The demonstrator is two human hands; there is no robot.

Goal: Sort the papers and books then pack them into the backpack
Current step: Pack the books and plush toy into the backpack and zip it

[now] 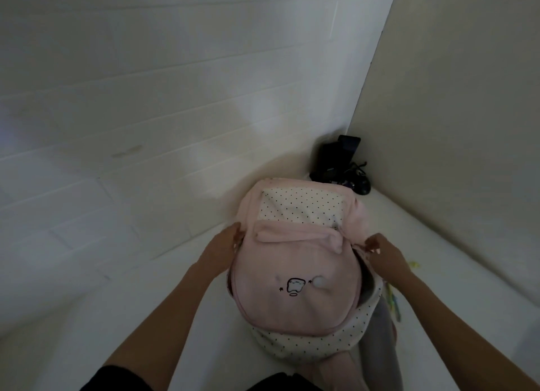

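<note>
Pink backpack (295, 273) pinched at both sides by left hand (226, 244) and right hand (380, 251) fingers; its gaping right side risks snagging or spilling contents.

Soft fabric backpack (295, 276): pale pink, with white black-dotted panels at 12 and 6 o'clock.
Cartoon print (293, 286): black outline.
Corner gadget (339, 164): black.

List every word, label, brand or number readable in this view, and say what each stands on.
No readable text anywhere.
Pink backpack: only a small outline drawing with two stars, no letters.
Black items in the corner: too dark and blurred to show any label.
</note>
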